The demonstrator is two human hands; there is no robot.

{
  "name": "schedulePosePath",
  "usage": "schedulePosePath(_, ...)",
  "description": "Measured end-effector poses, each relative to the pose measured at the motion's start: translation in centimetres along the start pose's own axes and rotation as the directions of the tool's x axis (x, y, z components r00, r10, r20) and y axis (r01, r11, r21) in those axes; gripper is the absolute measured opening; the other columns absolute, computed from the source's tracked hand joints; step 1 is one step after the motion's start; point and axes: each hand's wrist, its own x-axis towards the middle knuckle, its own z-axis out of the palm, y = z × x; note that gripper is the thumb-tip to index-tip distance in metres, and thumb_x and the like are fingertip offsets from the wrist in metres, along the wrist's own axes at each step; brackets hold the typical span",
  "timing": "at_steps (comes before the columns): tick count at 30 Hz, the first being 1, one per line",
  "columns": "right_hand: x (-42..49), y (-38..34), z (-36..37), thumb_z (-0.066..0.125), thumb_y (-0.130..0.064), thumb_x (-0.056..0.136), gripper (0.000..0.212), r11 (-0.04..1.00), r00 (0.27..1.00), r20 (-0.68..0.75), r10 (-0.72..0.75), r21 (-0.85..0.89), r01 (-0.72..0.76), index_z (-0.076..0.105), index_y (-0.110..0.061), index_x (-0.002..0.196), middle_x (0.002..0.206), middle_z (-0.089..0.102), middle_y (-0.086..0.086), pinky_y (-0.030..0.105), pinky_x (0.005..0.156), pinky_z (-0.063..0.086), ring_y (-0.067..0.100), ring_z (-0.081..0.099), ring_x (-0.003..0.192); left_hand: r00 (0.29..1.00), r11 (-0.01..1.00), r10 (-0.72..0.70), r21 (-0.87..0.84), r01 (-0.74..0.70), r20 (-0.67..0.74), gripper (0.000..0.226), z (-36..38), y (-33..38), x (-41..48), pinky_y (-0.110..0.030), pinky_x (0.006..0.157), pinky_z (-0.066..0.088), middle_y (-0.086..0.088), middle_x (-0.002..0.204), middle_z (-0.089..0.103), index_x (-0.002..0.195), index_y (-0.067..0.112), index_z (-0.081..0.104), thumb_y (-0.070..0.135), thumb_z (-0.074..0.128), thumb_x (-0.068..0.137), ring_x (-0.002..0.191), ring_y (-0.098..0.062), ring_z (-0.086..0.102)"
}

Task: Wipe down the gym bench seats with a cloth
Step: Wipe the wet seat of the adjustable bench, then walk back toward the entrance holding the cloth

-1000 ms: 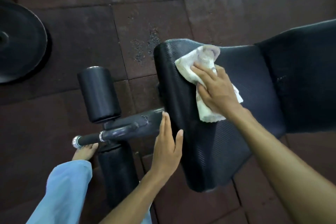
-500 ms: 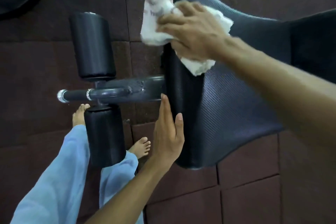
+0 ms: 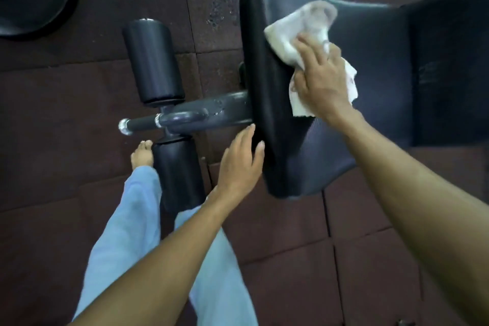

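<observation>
Beneath the right hand, the cloth lies bunched on the bench seat, close to its front edge. Wiping appears mid-course: whether the seat portion nearer the left hand, or the back pad beyond the right hand, is done cannot be told. Right hand presses the cloth with fingers extended. Left hand, fingers straight and together, touches the seat's front face and holds nothing.
</observation>
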Motion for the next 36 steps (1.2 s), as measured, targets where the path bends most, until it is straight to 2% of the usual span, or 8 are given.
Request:
schedulePosePath(5,-5.0,-5.4,-4.1,0.036,-0.022,0.088,0.041,0.718,0.877,0.139,0.461,0.522,-0.460,0.054,-0.018,0.125,0.125,0.056,0.009,0.048,0.095,0.041,0.039,0.047,0.107,0.999,0.995,0.035,0.090,-0.035,0.001,0.039,-6.8,2.1,-2.7,-0.036,0.103,0.041,-0.008,0.123,0.060,0.124,0.006,0.058,0.029,0.043,0.096,0.118,-0.023,0.054)
schedulePosePath(11,-14.4,-10.2,-14.8,0.039,-0.007,0.097,0.038,0.368,0.753,0.098,0.651,0.826,-0.426,0.052,-0.022,0.130,0.131,0.053,-0.009,0.006,0.094,0.032,0.010,0.047,0.123,0.971,0.947,0.231,0.215,-0.241,0.069,0.027,-16.8,7.6,-5.8,-0.033,0.096,0.045,0.002,0.117,0.063,0.118,0.015,0.061,0.025,0.048,0.097,0.111,-0.014,0.058)
schedulePosePath(13,-18.0,-11.3,-18.5,0.038,-0.005,0.096,0.042,0.299,0.671,0.063,0.738,0.862,-0.410,0.052,-0.035,0.123,0.126,0.052,-0.024,0.008,0.099,0.033,0.001,0.046,0.123,0.946,0.909,0.288,0.267,-0.319,0.149,0.025,-18.8,9.9,-6.5,-0.030,0.094,0.044,0.003,0.115,0.064,0.116,0.016,0.062,0.026,0.049,0.097,0.109,-0.014,0.059)
schedulePosePath(16,-24.3,-13.2,-22.5,0.039,-0.001,0.094,0.043,0.223,0.500,0.027,0.866,0.873,-0.434,0.055,-0.032,0.118,0.124,0.056,-0.011,0.020,0.100,0.039,0.004,0.049,0.117,0.863,0.824,0.364,0.311,-0.473,0.349,0.028,-20.0,14.1,-7.6,-0.031,0.096,0.042,-0.001,0.117,0.063,0.119,0.014,0.060,0.027,0.048,0.097,0.112,-0.018,0.058)
schedulePosePath(20,-34.0,-17.4,-26.1,0.041,-0.007,0.096,0.040,0.071,0.207,0.040,0.978,0.861,-0.503,0.052,-0.018,0.133,0.132,0.051,-0.006,-0.001,0.078,0.033,0.001,0.048,0.104,0.648,0.633,0.471,0.283,-0.721,0.599,0.033,-19.3,20.0,-11.0,-0.033,0.095,0.043,-0.003,0.122,0.062,0.123,0.013,0.058,0.031,0.047,0.098,0.111,-0.021,0.059)
schedulePosePath(25,-47.0,-26.0,-28.5,0.040,-0.016,0.097,0.038,-0.124,-0.124,0.072,0.990,0.865,-0.485,0.052,-0.021,0.133,0.118,0.056,-0.012,0.007,0.082,0.035,-0.011,0.053,0.101,0.328,0.400,0.480,0.130,-0.907,0.813,0.037,-14.8,25.2,-19.6,-0.038,0.096,0.045,-0.004,0.125,0.061,0.126,0.013,0.056,0.035,0.045,0.098,0.112,-0.024,0.059)
schedulePosePath(28,-55.1,-32.7,-28.1,0.036,-0.031,0.089,0.042,-0.261,-0.332,0.097,0.938,0.828,-0.496,0.054,-0.032,0.127,0.109,0.062,-0.005,0.021,0.083,0.047,0.007,0.062,0.097,0.095,0.249,0.404,-0.009,-0.969,0.910,0.036,-11.1,25.3,-27.8,-0.038,0.094,0.047,-0.003,0.124,0.061,0.125,0.015,0.056,0.036,0.045,0.097,0.105,-0.022,0.060)
schedulePosePath(36,-72.9,-56.0,-23.6,0.028,-0.043,0.082,0.050,-0.570,-0.819,0.172,0.547,0.794,-0.214,0.053,-0.035,0.125,0.112,0.065,0.008,0.042,0.086,0.051,0.028,0.062,0.097,-0.451,-0.046,0.049,-0.449,-0.892,0.891,0.041,-5.7,15.4,-55.7,-0.041,0.094,0.047,-0.002,0.123,0.059,0.129,0.015,0.054,0.040,0.043,0.098,0.104,-0.021,0.059)
